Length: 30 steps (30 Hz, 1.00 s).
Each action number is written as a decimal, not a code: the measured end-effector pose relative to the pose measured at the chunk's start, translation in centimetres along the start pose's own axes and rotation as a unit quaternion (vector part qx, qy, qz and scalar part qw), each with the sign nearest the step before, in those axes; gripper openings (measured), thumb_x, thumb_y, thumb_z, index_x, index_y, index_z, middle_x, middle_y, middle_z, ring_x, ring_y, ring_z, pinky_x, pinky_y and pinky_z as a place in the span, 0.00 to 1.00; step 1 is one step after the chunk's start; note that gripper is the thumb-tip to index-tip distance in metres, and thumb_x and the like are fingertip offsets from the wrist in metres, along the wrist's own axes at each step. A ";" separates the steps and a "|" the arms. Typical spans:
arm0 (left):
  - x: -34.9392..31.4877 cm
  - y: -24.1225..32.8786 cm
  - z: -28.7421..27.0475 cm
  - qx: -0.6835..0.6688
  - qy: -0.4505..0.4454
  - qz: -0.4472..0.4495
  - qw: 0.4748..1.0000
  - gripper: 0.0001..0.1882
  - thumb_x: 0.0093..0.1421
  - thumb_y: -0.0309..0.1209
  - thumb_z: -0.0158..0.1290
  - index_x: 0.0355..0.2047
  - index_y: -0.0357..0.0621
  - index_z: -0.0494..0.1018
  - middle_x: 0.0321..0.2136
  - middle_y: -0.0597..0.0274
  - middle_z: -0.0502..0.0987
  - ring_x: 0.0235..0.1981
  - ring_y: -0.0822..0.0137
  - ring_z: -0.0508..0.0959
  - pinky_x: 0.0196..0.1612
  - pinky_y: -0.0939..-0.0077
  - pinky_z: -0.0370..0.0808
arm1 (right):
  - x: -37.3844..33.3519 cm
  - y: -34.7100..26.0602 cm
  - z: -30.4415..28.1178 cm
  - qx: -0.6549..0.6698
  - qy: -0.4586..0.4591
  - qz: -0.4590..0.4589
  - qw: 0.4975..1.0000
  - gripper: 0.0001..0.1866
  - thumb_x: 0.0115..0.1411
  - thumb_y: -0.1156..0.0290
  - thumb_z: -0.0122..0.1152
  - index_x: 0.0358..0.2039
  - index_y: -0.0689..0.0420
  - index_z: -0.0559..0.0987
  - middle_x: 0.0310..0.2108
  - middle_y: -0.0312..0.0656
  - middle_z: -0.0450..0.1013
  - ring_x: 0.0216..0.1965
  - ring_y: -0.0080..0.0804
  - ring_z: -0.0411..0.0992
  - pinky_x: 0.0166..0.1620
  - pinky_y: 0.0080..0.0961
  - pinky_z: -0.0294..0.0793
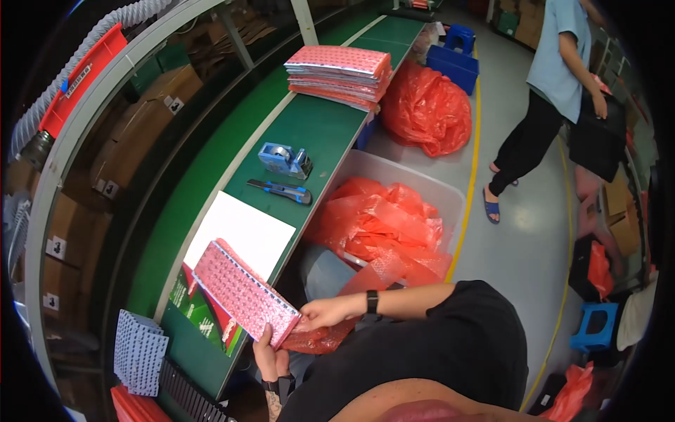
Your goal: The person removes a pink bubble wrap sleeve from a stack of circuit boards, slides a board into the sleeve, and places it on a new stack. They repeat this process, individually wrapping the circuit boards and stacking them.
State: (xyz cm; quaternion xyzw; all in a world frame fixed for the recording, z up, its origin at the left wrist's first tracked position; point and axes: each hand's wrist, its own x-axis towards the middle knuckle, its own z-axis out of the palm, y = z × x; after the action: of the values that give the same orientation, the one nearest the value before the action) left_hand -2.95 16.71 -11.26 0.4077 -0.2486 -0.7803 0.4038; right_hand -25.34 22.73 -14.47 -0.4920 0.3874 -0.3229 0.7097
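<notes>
A flat stack of patterned panels wrapped in pink bubble wrap (242,288) slants from the workbench toward me. My left hand (267,356) grips its near corner, thumb on top and the other fingers mostly hidden below. At the same end, my right hand (329,314) is closed on a loose length of red bubble wrap (320,339), which hangs beneath the bundle. Under the far end lie a white sheet (242,232) and a green and red printed sheet (200,316). Farther along the bench are a utility knife (281,191) and a blue tape dispenser (285,160).
Wrapped bundles (337,74) are stacked on the far bench. Beside it stands a translucent bin (450,204) of red wrap, with a large red bag (429,112) behind. Bare bluish panels (140,352) sit at the near left. A person (555,84) walks by on the right.
</notes>
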 end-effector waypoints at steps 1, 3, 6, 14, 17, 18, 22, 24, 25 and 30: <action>-0.4 0.0 0.0 -0.002 0.010 -0.004 1.000 0.20 0.65 0.24 0.53 0.56 0.30 0.67 0.51 0.49 0.76 0.52 0.55 0.77 0.58 0.59 0.73 | -1.3 -0.8 -0.8 -0.010 0.033 0.002 0.999 0.18 0.69 0.59 0.59 0.48 0.61 0.76 0.39 0.37 0.78 0.41 0.21 0.74 0.43 0.21 0.75; -0.7 -0.4 0.4 -0.006 0.024 0.010 1.000 0.20 0.66 0.24 0.53 0.57 0.31 0.67 0.51 0.50 0.76 0.52 0.55 0.77 0.58 0.58 0.72 | -4.3 -1.5 -4.4 -0.018 0.108 -0.006 0.994 0.18 0.68 0.57 0.60 0.46 0.60 0.76 0.36 0.37 0.77 0.38 0.22 0.75 0.39 0.21 0.76; -0.3 0.2 1.5 -0.017 0.032 0.022 0.999 0.20 0.66 0.23 0.52 0.57 0.31 0.66 0.52 0.50 0.76 0.53 0.54 0.77 0.59 0.57 0.72 | -7.3 -1.6 -9.9 0.002 0.211 0.021 0.977 0.20 0.69 0.54 0.58 0.48 0.59 0.75 0.40 0.39 0.76 0.42 0.26 0.76 0.42 0.25 0.77; -0.3 0.4 4.9 -0.059 0.038 0.010 0.997 0.22 0.68 0.28 0.49 0.60 0.35 0.65 0.55 0.48 0.74 0.56 0.52 0.75 0.63 0.52 0.69 | -0.6 -6.1 -5.2 0.178 0.151 -0.119 0.965 0.31 0.67 0.50 0.60 0.58 0.61 0.66 0.48 0.43 0.73 0.49 0.28 0.72 0.49 0.25 0.74; -0.8 -0.2 4.6 -0.060 0.032 -0.032 0.997 0.24 0.67 0.29 0.50 0.62 0.35 0.64 0.57 0.48 0.73 0.57 0.51 0.74 0.64 0.51 0.68 | 1.9 -5.1 -2.1 0.242 0.130 -0.203 0.940 0.30 0.68 0.57 0.60 0.59 0.66 0.64 0.52 0.46 0.72 0.53 0.30 0.69 0.54 0.26 0.72; -0.3 -0.7 4.1 -0.023 0.052 -0.025 0.998 0.24 0.67 0.29 0.50 0.62 0.35 0.64 0.57 0.48 0.73 0.57 0.51 0.74 0.64 0.52 0.68 | 2.2 -5.1 -1.2 0.225 0.158 -0.162 0.948 0.27 0.69 0.61 0.58 0.59 0.66 0.64 0.54 0.45 0.70 0.54 0.29 0.69 0.57 0.27 0.71; -0.4 -1.0 5.2 0.027 0.042 0.003 0.999 0.23 0.67 0.27 0.52 0.61 0.34 0.65 0.56 0.50 0.74 0.57 0.55 0.75 0.63 0.55 0.69 | 2.2 -4.1 -0.1 0.233 0.183 -0.093 0.950 0.22 0.71 0.66 0.56 0.58 0.65 0.65 0.55 0.44 0.68 0.55 0.26 0.68 0.59 0.26 0.68; -1.5 -1.2 4.7 0.029 0.078 0.004 0.997 0.23 0.67 0.26 0.52 0.61 0.34 0.65 0.56 0.49 0.74 0.57 0.55 0.75 0.63 0.56 0.70 | 2.2 -3.4 0.3 0.251 0.145 -0.076 0.954 0.21 0.71 0.67 0.55 0.58 0.65 0.65 0.55 0.43 0.69 0.55 0.26 0.68 0.59 0.26 0.68; -1.6 -1.1 4.5 0.038 0.080 0.001 0.996 0.23 0.66 0.25 0.52 0.60 0.34 0.64 0.56 0.49 0.74 0.57 0.56 0.75 0.63 0.56 0.70 | 2.4 -3.2 0.3 0.257 0.134 -0.074 0.954 0.21 0.71 0.67 0.55 0.58 0.65 0.65 0.55 0.43 0.69 0.55 0.26 0.68 0.60 0.26 0.68; -2.3 -1.5 4.0 0.035 0.100 -0.008 0.994 0.24 0.64 0.23 0.55 0.59 0.31 0.65 0.55 0.49 0.75 0.55 0.59 0.76 0.60 0.61 0.72 | 2.3 -1.3 1.6 0.305 0.121 -0.061 0.942 0.22 0.71 0.69 0.53 0.61 0.64 0.64 0.56 0.42 0.70 0.57 0.25 0.67 0.61 0.26 0.67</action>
State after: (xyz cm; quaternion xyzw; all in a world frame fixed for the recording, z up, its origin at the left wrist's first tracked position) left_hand -6.19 19.73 -9.15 0.4992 -0.2306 -0.7301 0.4057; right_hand -22.90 21.12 -13.39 -0.2315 0.3224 -0.5258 0.7523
